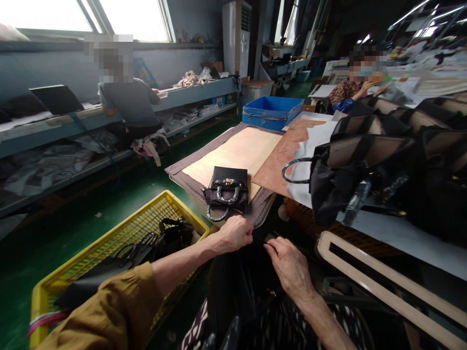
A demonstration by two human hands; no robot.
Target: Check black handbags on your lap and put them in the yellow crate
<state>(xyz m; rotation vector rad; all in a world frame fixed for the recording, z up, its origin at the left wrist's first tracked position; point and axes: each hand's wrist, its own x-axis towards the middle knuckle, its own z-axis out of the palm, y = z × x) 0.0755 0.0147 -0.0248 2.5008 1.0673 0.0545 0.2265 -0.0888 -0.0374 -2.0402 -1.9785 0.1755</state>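
Observation:
A black handbag (237,287) lies across my lap, mostly in shadow, with small glints of metal and clear plastic wrap low on it. My left hand (235,234) is closed in a fist at its upper edge, gripping the dark material. Facing it across a short gap, my right hand (290,262) pinches the bag's edge between thumb and fingers. Just beyond my left hand, a small black handbag (229,187) with plastic-wrapped handles and a gold clasp lies on the padded table (229,150).
On my left stands a yellow basket (120,223) holding black bag pieces. Several black bags (365,160) crowd the right-hand table. A pale slotted board (386,287) juts in at lower right. Farther off are a blue bin (272,113) and two people (131,104) seated at work.

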